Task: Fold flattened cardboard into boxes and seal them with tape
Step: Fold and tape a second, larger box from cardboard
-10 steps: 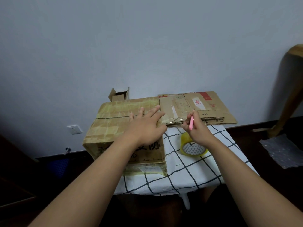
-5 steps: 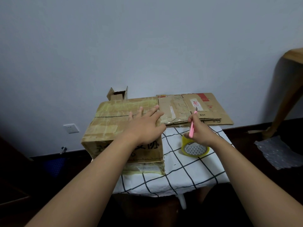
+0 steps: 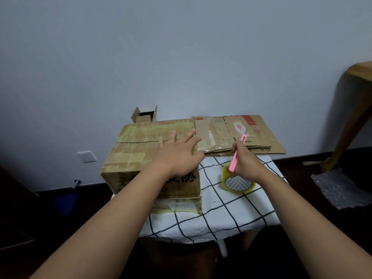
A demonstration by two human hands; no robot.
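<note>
Fingers of right hand (image 3: 244, 162) curled around pink cutter (image 3: 237, 153), blade up, ready for tape roll (image 3: 237, 181) below on worktop (image 3: 231, 214). Left hand (image 3: 178, 153) spread flat, steadying taped box (image 3: 141, 152). Flattened cardboard (image 3: 237, 133) stacked just behind.

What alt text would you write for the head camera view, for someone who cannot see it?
A person's left hand rests flat on a taped cardboard box while the right hand grips a pink utility knife above a roll of tape. Everything sits on a checked tablecloth, with flattened cardboard behind.
</note>
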